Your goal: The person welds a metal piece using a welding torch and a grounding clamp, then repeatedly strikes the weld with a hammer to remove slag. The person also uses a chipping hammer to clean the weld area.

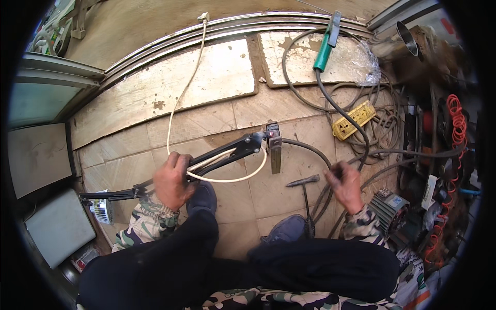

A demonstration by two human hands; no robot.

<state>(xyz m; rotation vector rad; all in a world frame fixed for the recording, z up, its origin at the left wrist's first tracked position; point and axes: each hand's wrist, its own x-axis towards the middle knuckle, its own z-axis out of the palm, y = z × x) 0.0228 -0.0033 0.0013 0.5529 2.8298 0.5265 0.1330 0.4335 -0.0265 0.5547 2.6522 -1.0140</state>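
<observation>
Above the tiles (235, 201), the left hand (173, 181) grips the black metal arm (250, 143); hold it firm so it won't wobble. The right hand (346, 187) is curled; I can't tell if it pinches anything.

One camouflage jacket (258, 298), green, brown, black and cream, its left sleeve (147, 222) and right sleeve (364, 225) patterned alike; one pair of plain near-black trousers (155, 263); one left shoe (202, 199) and one right shoe (287, 228), dark grey-blue; left hand (173, 183) and right hand (345, 187), both bare.
</observation>
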